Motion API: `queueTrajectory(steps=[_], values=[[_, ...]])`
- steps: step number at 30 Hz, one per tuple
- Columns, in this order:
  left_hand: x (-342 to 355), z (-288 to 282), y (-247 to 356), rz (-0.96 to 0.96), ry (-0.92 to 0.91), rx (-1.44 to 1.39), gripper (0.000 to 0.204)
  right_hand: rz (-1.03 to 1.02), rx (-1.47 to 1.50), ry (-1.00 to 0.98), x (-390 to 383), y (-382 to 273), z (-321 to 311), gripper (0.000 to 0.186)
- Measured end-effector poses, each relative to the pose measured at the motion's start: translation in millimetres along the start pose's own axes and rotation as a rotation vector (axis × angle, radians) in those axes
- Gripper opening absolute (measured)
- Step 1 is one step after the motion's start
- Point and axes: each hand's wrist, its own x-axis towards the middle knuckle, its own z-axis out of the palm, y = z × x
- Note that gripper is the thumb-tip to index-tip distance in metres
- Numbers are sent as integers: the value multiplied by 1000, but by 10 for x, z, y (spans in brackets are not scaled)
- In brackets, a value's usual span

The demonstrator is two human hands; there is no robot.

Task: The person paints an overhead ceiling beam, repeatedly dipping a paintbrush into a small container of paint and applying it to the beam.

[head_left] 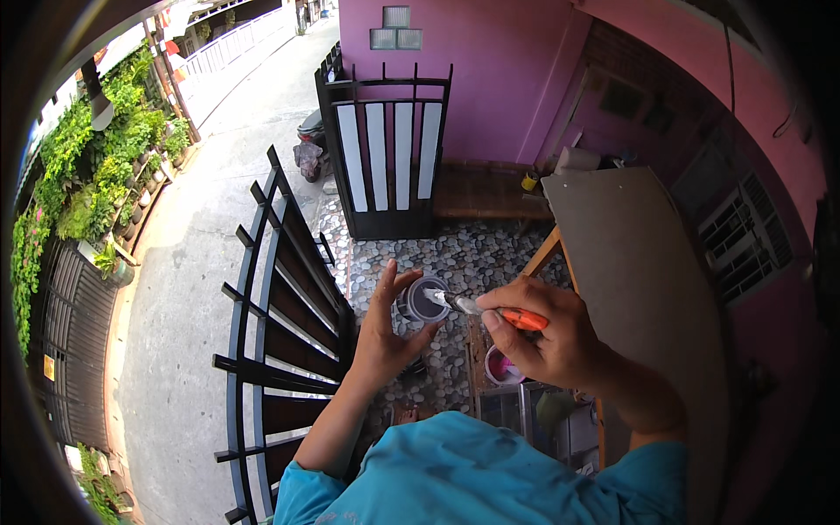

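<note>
My left hand (385, 337) curls its thumb and fingers around a small clear plastic cup (418, 311). A paintbrush (523, 318) with an orange handle is pinched between the thumb and fingers of my right hand (551, 332). White paint coats its bristles and ferrule, and its tip points left, over the cup's mouth. Whether the bristles touch the rim, I cannot tell. What is inside the cup is hard to make out from here.
A black metal gate leaf (280, 289) stands at my left; another leaf with pale panels (389, 157) is ahead. A large brown board (621, 236) leans at my right, near a tub with pink contents (502, 366). A wooden bench (486, 192) lines the purple wall.
</note>
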Motion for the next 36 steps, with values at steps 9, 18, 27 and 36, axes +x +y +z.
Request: queueTrajectory(steps=[9,18,27,36], values=[[-79,129,-71,-16,-55,54,107,-219,-231,-142,-35,277,333,21],[-166,219,-112,-4,-44,80,108,-25,-112,-73,-142,366,398,13],[-155,238,-44,-77,-34,104,109,599,585,214,-293,656,323,22],[-86,253,-48,-67,-7,19,109,795,919,439,-465,795,166,22]])
